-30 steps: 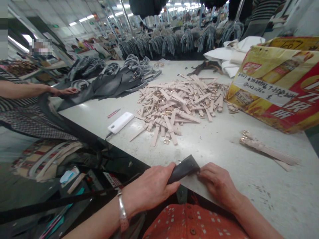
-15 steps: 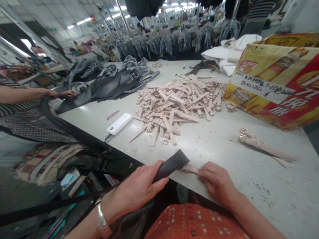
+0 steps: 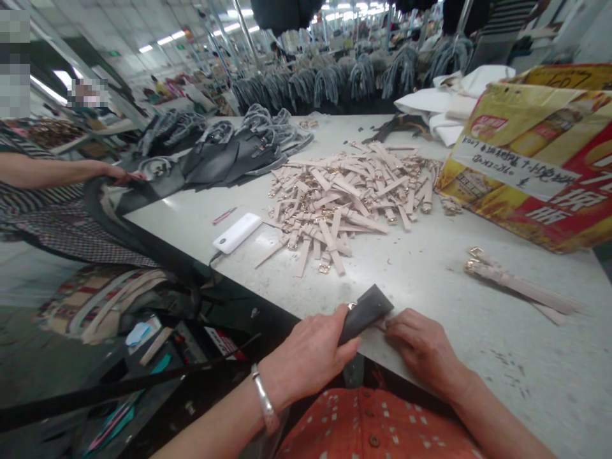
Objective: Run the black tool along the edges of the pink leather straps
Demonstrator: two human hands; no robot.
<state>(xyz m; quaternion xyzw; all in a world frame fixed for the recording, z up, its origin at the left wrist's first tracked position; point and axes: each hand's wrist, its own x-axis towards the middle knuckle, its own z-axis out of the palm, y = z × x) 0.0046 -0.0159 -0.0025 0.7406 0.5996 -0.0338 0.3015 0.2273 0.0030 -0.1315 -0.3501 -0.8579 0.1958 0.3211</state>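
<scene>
Your left hand (image 3: 308, 350) has come across toward your right hand (image 3: 423, 344) since the earlier frame, bringing the dark piece (image 3: 366, 312) over most of the pale strap (image 3: 381, 326) that showed between them.

You work at the near edge of the table (image 3: 430, 261); if your right fingers loosened, the strap could slide off that edge toward your lap. The box (image 3: 516, 172) stands at the right, well apart from your hands. Reaching forward carelessly could drag loose straps from the pile (image 3: 344, 197), since they lie crossed and their buckles might catch. The small bundle (image 3: 521, 287), to your right, could fan out if your forearm brushed it.

Your left fingers and thumb are wrapped around the dark piece; your right fingers are bent together, seemingly pinching the strap, though how firmly you cannot tell. With the dark piece covering it, the strap could shift or twist unseen.

The dark piece looks smooth and flat, with a squared far end tilted up over the table edge and a shiny spot near your left fingertips. Only a short, pinkish bit of the strap shows, beside your right fingertips.
</scene>
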